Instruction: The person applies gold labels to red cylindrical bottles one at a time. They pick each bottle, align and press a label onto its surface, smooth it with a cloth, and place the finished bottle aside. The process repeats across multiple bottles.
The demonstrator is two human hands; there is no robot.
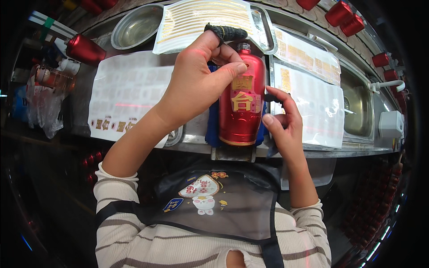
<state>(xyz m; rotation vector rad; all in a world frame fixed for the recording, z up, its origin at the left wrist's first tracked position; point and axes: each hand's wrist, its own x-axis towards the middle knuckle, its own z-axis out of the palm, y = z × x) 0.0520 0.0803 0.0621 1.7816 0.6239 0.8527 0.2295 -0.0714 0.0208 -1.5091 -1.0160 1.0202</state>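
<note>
A glossy red bottle (239, 120) with a metallic screw neck lies neck away from me on blue cloth (212, 129). Gold character decals run down its front. My left hand (196, 80) is over the bottle's shoulder, thumb tip by the upper decal and fingers curled in a pinch. Whatever is between them is too small or hidden to make out. A black finger cot covers its index finger, which points across the neck. Beside the bottle's right side, my right hand (287, 125) has thumb and index finger apart, a black cot on the index finger.
Decal sheets (129, 89) lie left, a gold-striped sheet (201, 22) behind, and more sheets (308, 105) right. A metal bowl (136, 27) stands at the back left, near another red bottle (86, 50). On the right are a sink (359, 111) and tap (388, 85).
</note>
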